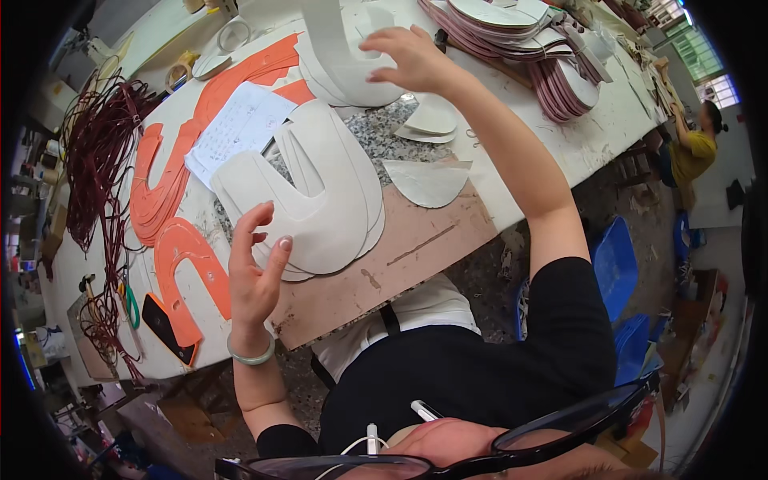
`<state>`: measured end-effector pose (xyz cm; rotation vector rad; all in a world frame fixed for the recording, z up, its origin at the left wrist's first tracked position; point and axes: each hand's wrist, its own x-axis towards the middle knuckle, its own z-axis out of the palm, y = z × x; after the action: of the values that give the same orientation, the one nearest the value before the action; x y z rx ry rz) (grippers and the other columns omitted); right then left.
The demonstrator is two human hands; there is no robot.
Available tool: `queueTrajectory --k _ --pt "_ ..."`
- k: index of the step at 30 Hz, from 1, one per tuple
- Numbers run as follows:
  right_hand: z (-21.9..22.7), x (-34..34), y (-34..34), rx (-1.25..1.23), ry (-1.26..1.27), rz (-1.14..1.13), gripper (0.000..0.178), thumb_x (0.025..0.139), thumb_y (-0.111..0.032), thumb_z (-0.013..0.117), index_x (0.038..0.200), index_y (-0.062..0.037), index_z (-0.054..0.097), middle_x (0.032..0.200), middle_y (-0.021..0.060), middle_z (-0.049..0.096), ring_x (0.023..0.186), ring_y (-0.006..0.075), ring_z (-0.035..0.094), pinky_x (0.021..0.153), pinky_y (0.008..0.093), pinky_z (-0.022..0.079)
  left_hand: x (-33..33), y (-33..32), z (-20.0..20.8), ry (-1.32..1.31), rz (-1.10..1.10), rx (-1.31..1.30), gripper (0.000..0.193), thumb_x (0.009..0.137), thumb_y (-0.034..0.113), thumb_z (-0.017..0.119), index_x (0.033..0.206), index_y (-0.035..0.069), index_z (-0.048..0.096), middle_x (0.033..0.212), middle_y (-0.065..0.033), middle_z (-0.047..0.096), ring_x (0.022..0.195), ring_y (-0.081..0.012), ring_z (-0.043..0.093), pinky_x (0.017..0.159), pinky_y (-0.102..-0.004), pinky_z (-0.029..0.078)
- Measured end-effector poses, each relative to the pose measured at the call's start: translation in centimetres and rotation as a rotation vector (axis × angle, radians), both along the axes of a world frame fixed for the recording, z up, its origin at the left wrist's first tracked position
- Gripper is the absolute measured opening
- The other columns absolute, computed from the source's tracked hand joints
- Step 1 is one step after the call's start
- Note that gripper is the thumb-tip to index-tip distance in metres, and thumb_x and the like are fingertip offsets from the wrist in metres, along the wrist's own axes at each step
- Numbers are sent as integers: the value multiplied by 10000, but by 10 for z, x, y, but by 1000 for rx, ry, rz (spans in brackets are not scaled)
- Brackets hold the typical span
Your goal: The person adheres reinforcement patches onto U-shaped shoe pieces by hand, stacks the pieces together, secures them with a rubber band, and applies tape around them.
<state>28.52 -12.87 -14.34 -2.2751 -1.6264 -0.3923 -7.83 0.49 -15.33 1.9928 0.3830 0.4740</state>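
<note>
A stack of white U-shaped pieces [352, 216] lies fanned out in front of me, partly on a speckled stone slab [376, 132] and partly on a brown board [344, 308]. By its near left edge is my left hand [260, 272], thumb and fingers apart, with nothing seen between them. My right hand [416, 60] reaches to the far side, fingers spread over another group of white U-shaped pieces [352, 76]. Whether its fingertips touch the top piece I cannot tell. White rounded offcuts [428, 182] lie right of the near stack.
Orange U-shaped pieces [192, 260], a handwritten paper sheet [240, 128], a phone [164, 324], green-handled scissors [130, 308] and dark red cords [96, 152] cover the left. Pink-edged stacked pieces [560, 88] stand far right. Blue bins [616, 268] are beside the table; another person [692, 152] sits beyond.
</note>
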Motion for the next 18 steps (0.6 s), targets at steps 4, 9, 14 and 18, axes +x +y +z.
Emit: queueTrajectory --k 4,9,14,18 --pt "28 -57 -69 -430 431 -38 419 820 -365 718 1134 -96 650 1085 80 642 1092 283 569 918 391 455 1 0 -5 41 -24 56 417 878 96 657 1280 61 552 1265 -86 578 1164 -209 531 935 -338 406" --pt "-5 -91 -139 -409 388 -274 366 771 -292 750 1044 -69 655 960 82 639 966 273 595 836 366 484 16 -8 10 58 -116 101 387 860 91 680 1232 47 581 1243 -104 586 1162 -236 536 948 -366 423" --pt "-12 -99 -153 -144 480 -251 224 764 -146 743 941 -38 656 855 71 593 887 245 591 767 336 480 41 -13 18 -14 -189 142 411 839 123 722 1217 39 586 1237 -120 585 1163 -272 535 980 -384 423" --pt "41 -118 -121 -11 579 -6 138 812 -110 691 912 -28 641 817 90 594 796 256 595 702 346 484 44 -6 24 -89 -226 186 477 820 159 756 1246 40 578 1274 -128 565 1178 -270 528 988 -370 425"
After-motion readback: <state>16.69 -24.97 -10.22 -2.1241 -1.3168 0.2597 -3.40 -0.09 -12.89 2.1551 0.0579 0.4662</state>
